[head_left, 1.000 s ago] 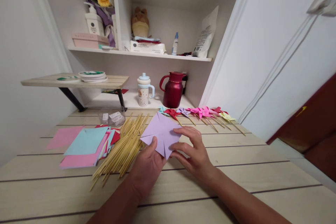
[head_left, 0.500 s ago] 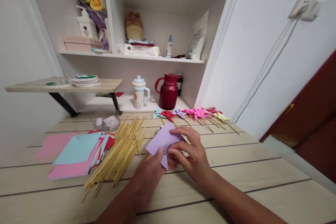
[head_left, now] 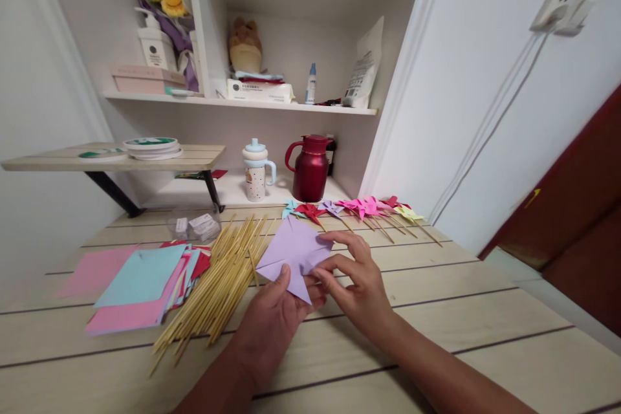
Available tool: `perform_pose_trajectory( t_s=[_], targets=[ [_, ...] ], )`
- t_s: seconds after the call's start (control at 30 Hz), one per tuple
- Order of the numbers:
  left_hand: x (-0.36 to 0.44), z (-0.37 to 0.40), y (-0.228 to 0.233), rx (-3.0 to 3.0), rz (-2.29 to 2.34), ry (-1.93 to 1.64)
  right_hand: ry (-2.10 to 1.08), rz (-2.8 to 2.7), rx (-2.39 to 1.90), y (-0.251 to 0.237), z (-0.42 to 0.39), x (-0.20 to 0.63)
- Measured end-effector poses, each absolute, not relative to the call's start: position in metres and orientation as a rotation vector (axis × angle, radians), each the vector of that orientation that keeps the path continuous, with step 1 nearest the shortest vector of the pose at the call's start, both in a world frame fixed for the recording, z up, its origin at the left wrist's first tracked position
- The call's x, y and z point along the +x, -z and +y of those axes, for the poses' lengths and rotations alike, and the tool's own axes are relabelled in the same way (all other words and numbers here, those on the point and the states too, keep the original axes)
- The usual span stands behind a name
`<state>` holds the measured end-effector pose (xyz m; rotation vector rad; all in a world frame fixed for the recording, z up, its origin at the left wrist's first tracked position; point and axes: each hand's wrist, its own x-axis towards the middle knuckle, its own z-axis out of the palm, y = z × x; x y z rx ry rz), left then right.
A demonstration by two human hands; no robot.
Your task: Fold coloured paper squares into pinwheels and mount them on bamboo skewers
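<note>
A square of purple paper (head_left: 294, 247), slit in from its corners, is held between my hands above the table. My left hand (head_left: 276, 310) supports it from below, with the thumb pressed on its lower left part and the fingers behind. My right hand (head_left: 356, 275) pinches a flap at the paper's lower right, the index finger and thumb closed on its edge. To the left lies a pile of thin wooden sticks (head_left: 218, 284). Behind the paper, finished paper pinwheels (head_left: 366, 206) on sticks lie in a row.
Coloured paper sheets (head_left: 140, 275) are stacked left of the sticks, with a clear box of small white pieces (head_left: 201, 226) behind. A cup (head_left: 255, 171) and a red thermos jug (head_left: 310, 168) stand at the back. A small raised shelf (head_left: 204, 156) holds round rolls (head_left: 152, 147).
The purple paper has turned flatter toward me and shifted slightly left, showing more of its face. My left hand has tilted with it; my right hand keeps its pinch on the edge.
</note>
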<state>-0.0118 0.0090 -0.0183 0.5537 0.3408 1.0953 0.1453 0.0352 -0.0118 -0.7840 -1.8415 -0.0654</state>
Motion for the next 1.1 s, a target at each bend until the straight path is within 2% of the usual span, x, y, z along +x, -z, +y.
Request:
perform_pose_trajectory(
  t_s=[0.3, 1.1],
  targets=[
    [-0.0114, 0.0051, 0.0222, 0.799, 0.444, -1.174, -0.034, -1.827, -0.832, 0.0114, 0.0339, 0.1432],
    [-0.0111, 0.0062, 0.022, 0.854, 0.716, -1.276, -0.149, -1.783, -0.818, 0.0095, 0.027, 0.143]
  ],
)
